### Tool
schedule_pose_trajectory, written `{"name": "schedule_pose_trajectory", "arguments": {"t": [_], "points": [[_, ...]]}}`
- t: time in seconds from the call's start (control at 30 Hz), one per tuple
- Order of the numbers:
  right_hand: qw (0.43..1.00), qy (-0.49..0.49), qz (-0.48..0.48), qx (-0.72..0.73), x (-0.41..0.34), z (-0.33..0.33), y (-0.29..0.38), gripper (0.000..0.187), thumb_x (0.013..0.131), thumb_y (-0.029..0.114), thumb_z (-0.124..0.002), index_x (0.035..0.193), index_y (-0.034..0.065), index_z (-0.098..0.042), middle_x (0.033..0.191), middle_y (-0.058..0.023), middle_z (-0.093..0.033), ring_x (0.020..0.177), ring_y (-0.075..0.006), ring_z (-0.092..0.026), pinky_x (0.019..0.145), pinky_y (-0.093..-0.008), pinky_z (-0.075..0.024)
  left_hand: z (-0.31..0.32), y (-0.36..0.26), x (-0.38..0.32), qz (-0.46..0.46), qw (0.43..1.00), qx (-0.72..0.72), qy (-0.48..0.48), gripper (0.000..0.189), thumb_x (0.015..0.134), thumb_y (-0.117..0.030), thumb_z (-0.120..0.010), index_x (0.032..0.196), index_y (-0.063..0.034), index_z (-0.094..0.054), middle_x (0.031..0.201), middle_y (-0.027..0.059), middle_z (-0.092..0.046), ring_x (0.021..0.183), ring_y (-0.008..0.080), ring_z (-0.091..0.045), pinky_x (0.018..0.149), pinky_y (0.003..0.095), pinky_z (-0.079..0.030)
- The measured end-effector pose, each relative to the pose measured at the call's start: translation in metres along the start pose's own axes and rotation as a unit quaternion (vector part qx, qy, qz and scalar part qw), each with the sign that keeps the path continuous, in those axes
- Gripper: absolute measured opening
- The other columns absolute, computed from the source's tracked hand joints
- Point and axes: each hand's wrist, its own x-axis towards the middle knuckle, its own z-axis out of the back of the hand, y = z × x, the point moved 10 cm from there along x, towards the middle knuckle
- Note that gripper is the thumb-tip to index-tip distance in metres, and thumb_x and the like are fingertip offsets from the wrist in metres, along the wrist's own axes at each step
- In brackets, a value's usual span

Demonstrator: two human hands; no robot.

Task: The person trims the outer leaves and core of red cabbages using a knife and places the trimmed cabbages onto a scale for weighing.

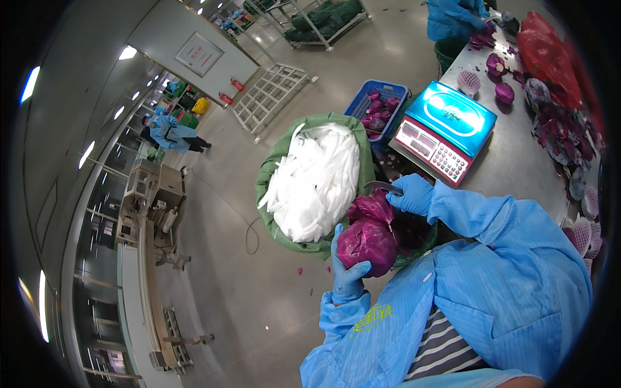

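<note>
My left hand [347, 276], in a blue glove, holds a red cabbage [367, 246] from its left and lower side. A loosened outer cabbage leaf [372, 207] stands out from the head, beside my right hand [411, 195]. That hand, gloved too, is closed on a knife, whose curved blade [381, 185] points left above the leaf. Just left of the cabbage stands a green woven sack [271, 182] full of white foam net sleeves [320, 179]. Part of a dark green container below my right forearm is hidden.
A scale [449, 119] sits on the metal table [526, 160], with red cabbages, loose leaves, foam nets and a red mesh bag [548, 60]. Beyond the sack is a blue crate [378, 87] of cabbages. A co-worker's blue sleeve [453, 19] shows at the table's far end.
</note>
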Motion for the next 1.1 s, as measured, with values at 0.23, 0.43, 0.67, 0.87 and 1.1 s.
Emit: {"name": "schedule_pose_trajectory", "arguments": {"t": [0.23, 0.43, 0.67, 0.87, 1.1], "points": [[0.979, -0.078, -0.084, 0.168, -0.002, 0.015, -0.053, 0.028, 0.076, 0.028, -0.058, 0.074, 0.0001, -0.060, 0.057, -0.0073, -0.058, 0.049, -0.0133, -0.055, 0.050, -0.0278, -0.0427, -0.010, -0.007, -0.001, -0.013, 0.998, -0.023, 0.053, 0.113, 0.043, -0.018, -0.080, 0.135, -0.0058, -0.016, 0.127, 0.0139, -0.037, 0.116, 0.0289, -0.039, 0.097, 0.0407, -0.034], [0.992, -0.048, -0.106, 0.043, 0.013, -0.006, -0.057, 0.028, 0.077, 0.029, -0.054, 0.075, 0.0023, -0.060, 0.058, -0.0069, -0.059, 0.051, -0.0142, -0.057, 0.051, -0.0276, -0.0449, -0.008, -0.006, 0.005, -0.039, 0.994, -0.092, 0.047, 0.108, 0.050, -0.027, -0.073, 0.138, -0.0138, -0.010, 0.133, 0.0119, -0.030, 0.121, 0.0309, -0.033, 0.100, 0.0448, -0.030], [0.975, -0.014, -0.209, 0.079, 0.024, -0.032, -0.136, 0.025, 0.077, 0.027, -0.054, 0.078, 0.0021, -0.059, 0.062, -0.0073, -0.061, 0.051, -0.0156, -0.058, 0.052, -0.0290, -0.0468, -0.003, -0.023, 0.014, -0.060, 0.988, -0.138, 0.015, 0.113, 0.048, -0.024, -0.078, 0.137, -0.0108, -0.009, 0.132, 0.0128, -0.029, 0.119, 0.0312, -0.036, 0.098, 0.0435, -0.033], [0.965, 0.081, -0.244, -0.054, 0.018, -0.043, -0.150, 0.032, 0.074, 0.033, -0.057, 0.085, 0.0023, -0.058, 0.073, -0.0108, -0.062, 0.065, -0.0174, -0.061, 0.063, -0.0305, -0.0482, -0.002, -0.032, 0.012, -0.063, 0.995, -0.081, 0.009, 0.114, 0.049, -0.026, -0.079, 0.137, -0.0101, -0.009, 0.131, 0.0127, -0.029, 0.119, 0.0308, -0.035, 0.098, 0.0432, -0.032], [0.971, 0.014, -0.008, 0.240, -0.014, -0.026, -0.006, 0.050, 0.070, 0.035, -0.064, 0.107, 0.0026, -0.054, 0.089, -0.0096, -0.061, 0.078, -0.0164, -0.056, 0.073, -0.0292, -0.0443, 0.013, -0.034, 0.015, -0.141, 0.987, 0.080, 0.015, 0.119, 0.045, -0.030, -0.083, 0.136, -0.0058, -0.010, 0.131, 0.0129, -0.031, 0.119, 0.0292, -0.035, 0.098, 0.0419, -0.032]]}}
